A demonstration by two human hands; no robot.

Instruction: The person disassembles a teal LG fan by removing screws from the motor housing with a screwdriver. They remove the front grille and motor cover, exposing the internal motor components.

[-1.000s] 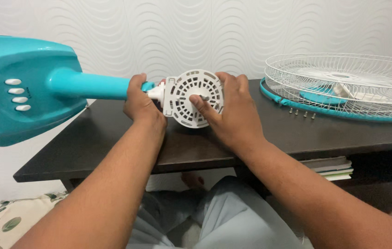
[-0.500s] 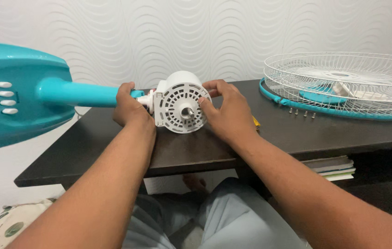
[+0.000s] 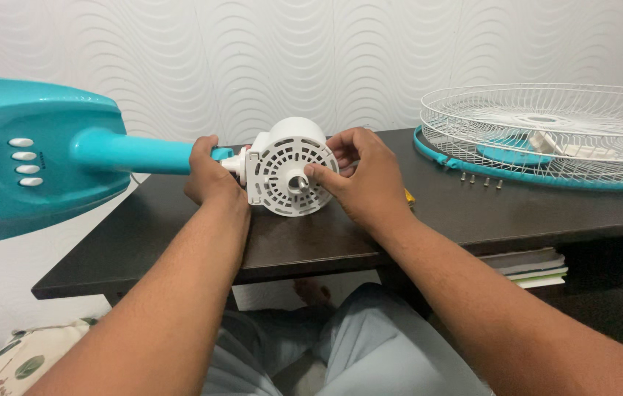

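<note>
Fan motor housing (image 3: 291, 174), white and vented, lies on its side at the dark table's (image 3: 473, 213) near edge. Left hand (image 3: 211, 176) clasps the teal neck (image 3: 135, 152); right hand (image 3: 361, 176) cups the housing, thumb beside the shaft (image 3: 297, 183). Step judged: steadying and turning the motor; next calls for firm grip.

Motor housing (image 3: 291, 176) now faces camera less squarely than a second ago, drum top showing, and sits slightly lower-left. Right hand (image 3: 366, 180) shifts from flat over the vented face to its right rim, thumb near the shaft. Left hand (image 3: 210, 176) slides slightly left; teal base (image 3: 29, 158) dips, then returns.
</note>
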